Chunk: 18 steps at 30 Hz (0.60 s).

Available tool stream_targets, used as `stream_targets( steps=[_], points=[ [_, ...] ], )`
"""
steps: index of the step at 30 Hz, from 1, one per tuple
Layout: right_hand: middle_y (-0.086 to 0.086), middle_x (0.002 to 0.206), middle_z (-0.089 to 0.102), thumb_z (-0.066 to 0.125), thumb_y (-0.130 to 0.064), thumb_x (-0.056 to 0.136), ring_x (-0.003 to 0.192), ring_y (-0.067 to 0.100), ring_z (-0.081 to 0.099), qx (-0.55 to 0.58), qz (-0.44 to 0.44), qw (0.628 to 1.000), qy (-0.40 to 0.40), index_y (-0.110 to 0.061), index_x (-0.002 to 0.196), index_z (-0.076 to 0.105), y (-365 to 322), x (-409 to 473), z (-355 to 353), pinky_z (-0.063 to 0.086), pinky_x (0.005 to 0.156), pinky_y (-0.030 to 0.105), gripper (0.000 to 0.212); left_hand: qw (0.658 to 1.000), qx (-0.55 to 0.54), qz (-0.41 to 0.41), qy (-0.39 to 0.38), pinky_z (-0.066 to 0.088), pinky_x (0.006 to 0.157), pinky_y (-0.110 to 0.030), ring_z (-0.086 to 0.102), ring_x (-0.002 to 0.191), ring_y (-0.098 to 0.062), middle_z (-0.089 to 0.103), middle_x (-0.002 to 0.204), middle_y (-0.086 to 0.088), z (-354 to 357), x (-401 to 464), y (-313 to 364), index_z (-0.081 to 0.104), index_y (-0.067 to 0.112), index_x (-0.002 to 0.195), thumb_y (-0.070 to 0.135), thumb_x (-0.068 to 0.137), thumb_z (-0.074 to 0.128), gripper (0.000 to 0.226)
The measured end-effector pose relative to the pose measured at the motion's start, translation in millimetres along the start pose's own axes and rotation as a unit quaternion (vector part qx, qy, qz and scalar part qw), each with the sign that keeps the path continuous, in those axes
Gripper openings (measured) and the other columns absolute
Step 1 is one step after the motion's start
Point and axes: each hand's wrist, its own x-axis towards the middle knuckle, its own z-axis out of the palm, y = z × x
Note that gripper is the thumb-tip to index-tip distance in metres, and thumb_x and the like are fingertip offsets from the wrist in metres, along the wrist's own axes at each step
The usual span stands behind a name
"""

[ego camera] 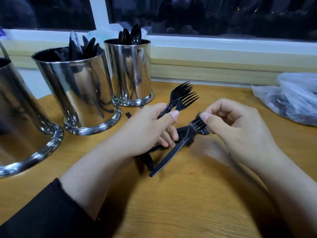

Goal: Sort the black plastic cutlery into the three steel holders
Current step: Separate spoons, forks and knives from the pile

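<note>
Left hand (147,127) grips forks (181,98); right hand (236,127) pinches fork (187,136) (by tines).

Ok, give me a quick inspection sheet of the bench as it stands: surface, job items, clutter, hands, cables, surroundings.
Surface: wooden table, no spills seen.
Job's things: three steel holders; right holder shows spoons, middle holder holds black cutlery, left holder contents unseen. Loose cutlery pile between the hands.
Clutter: plastic bag at right, another behind the holders.
Grip: left hand holds a bunch of forks; right hand pinches a single fork by its tines.
Cables: nothing seen.
Surroundings: dark window, pale sill.
</note>
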Motion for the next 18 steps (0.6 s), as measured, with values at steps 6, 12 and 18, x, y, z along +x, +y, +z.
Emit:
stream_targets(
  steps=[6,12,18],
  points=[
    [-0.005,0.062,0.056,0.068,-0.023,0.094,0.059,0.005,0.045,0.012,0.012,0.996,0.085,-0.019,0.076,0.064,3.8,3.8,-1.0,0.037,0.056,0.017,0.019,1.0,0.0,0.012,-0.001,0.063,0.076,-0.04,0.077,0.075,-0.02,0.078,0.085,-0.006,1.6,0.4,-3.9,0.064,0.015,0.098,0.033,0.106,0.05,0.024],
    [0.001,0.076,0.064,0.07,-0.025,0.094,0.061,0.002,0.048,-0.013,0.011,0.995,0.099,-0.023,0.076,0.066,5.1,3.5,5.8,0.037,0.057,0.015,0.018,0.993,-0.101,-0.01,-0.058,0.051,0.05,-0.03,0.063,0.055,-0.024,0.074,0.081,-0.009,4.5,-6.3,4.4,0.061,0.011,0.106,0.036,0.106,0.05,0.028],
    [-0.01,0.078,0.064,0.065,-0.033,0.096,0.07,0.0,0.054,-0.052,0.02,0.994,0.09,-0.029,0.087,0.067,11.9,7.3,8.9,0.041,0.063,0.01,0.01,0.997,-0.054,-0.055,0.012,0.028,0.043,-0.023,0.032,0.048,-0.011,0.047,0.067,0.002,3.4,-2.4,-1.6,0.067,0.014,0.107,0.045,0.101,0.057,0.033]
  ],
)
